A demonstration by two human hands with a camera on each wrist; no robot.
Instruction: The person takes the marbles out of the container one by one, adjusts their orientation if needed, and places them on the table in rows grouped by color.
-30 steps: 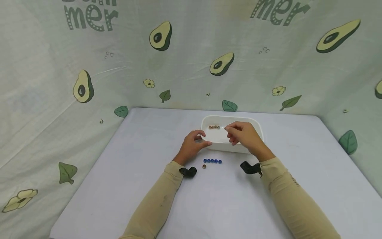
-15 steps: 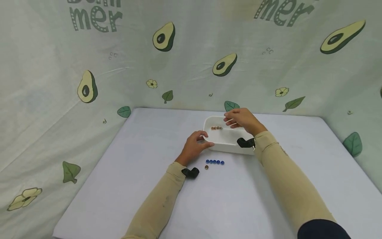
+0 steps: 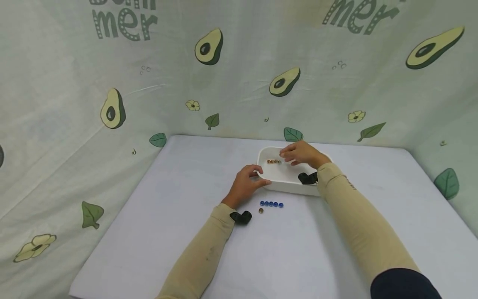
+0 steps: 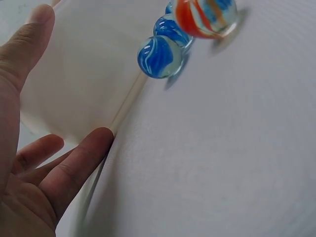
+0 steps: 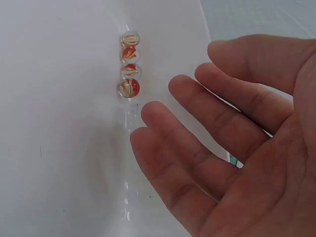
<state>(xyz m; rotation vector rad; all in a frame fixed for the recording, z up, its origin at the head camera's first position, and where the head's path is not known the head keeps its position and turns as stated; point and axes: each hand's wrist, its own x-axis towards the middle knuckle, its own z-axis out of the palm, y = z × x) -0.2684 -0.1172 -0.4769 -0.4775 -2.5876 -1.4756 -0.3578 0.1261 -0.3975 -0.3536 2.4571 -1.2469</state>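
My left hand (image 3: 244,185) is at the near left corner of a white tray (image 3: 287,187). Its thumb lies by the front wall and its fingers touch the left side; both look fairly straight in the left wrist view. Over the tray's far part hovers my right hand (image 3: 301,154), palm showing and fingers loosely spread, with nothing in them. Several clear marbles with red-orange swirls (image 5: 130,69) form a row along the tray's back inside edge, just beyond those fingertips. On the table before the tray sit a row of blue marbles (image 3: 271,204) and one orange-swirled marble (image 3: 261,211).
The tray stands towards the back of a white table (image 3: 179,178). A pale cloth (image 3: 239,83) printed with avocados, leaves and flowers hangs behind the table and along its sides. Black wrist cameras (image 3: 241,217) sit on both sleeves.
My right hand was low in the tray with its fingertips together, then rose to the far rim with fingers loosened, and has dipped slightly since. The left hand stays at the corner.
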